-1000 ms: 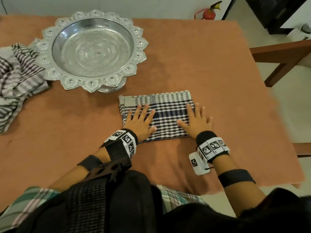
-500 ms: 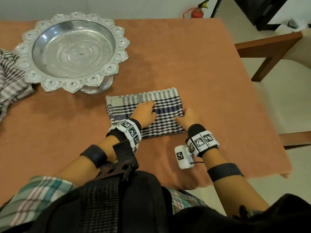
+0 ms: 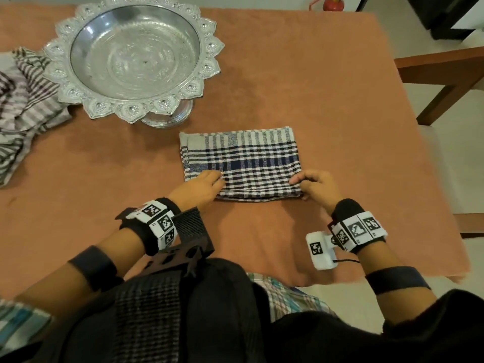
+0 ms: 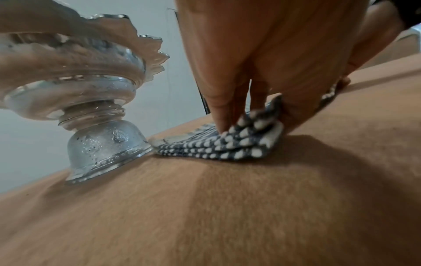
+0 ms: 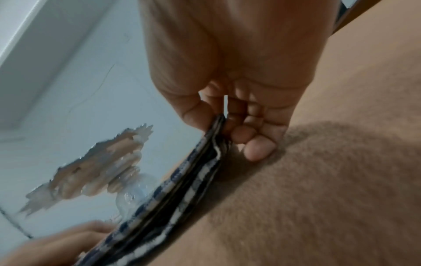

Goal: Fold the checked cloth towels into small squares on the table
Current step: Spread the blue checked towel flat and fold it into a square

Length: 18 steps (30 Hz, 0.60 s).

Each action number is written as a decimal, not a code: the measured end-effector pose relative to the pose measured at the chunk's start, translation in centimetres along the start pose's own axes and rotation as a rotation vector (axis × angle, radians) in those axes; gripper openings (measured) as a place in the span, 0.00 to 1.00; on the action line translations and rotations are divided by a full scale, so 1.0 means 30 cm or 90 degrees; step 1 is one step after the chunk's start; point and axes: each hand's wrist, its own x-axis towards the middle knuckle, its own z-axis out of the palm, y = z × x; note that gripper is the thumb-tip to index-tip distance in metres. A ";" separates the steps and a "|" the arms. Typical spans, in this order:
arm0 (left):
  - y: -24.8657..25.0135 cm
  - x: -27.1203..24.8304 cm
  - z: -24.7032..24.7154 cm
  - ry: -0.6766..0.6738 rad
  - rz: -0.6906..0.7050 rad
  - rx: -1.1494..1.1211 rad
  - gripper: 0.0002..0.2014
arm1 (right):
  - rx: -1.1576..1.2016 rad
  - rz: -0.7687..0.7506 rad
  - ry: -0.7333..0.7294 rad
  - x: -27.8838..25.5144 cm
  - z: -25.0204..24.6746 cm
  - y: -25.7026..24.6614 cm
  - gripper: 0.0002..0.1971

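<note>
A blue-and-white checked towel [image 3: 243, 163], folded into a rectangle of several layers, lies on the brown table cover [image 3: 327, 95] in front of me. My left hand [image 3: 201, 186] pinches its near left corner; the left wrist view shows the layers [image 4: 230, 144] bunched between thumb and fingers. My right hand [image 3: 311, 186] pinches the near right corner, and in the right wrist view the towel's edge [image 5: 205, 158] is lifted between thumb and curled fingers. A second, crumpled striped towel [image 3: 23, 106] lies at the far left.
An ornate silver pedestal bowl [image 3: 136, 56] stands just beyond the towel to the left, its foot [image 4: 102, 144] close to the towel's far left corner. A wooden chair [image 3: 440, 74] stands at the table's right edge. A red fire extinguisher [image 3: 332, 3] is behind the table.
Both hands lay flat on the towel a second ago. They have since slid back to the near edge, curled, and taken hold of the two near corners.
</note>
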 end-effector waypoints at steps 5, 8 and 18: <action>0.009 -0.029 0.031 0.125 -0.008 0.048 0.22 | -0.119 -0.052 -0.048 0.003 -0.019 -0.003 0.23; -0.016 -0.063 0.032 0.145 -0.069 -0.043 0.10 | -0.345 -0.102 0.016 0.002 0.002 0.005 0.16; -0.085 -0.147 0.003 0.114 -0.224 -0.481 0.16 | -0.286 -0.147 -0.051 -0.045 -0.045 -0.053 0.13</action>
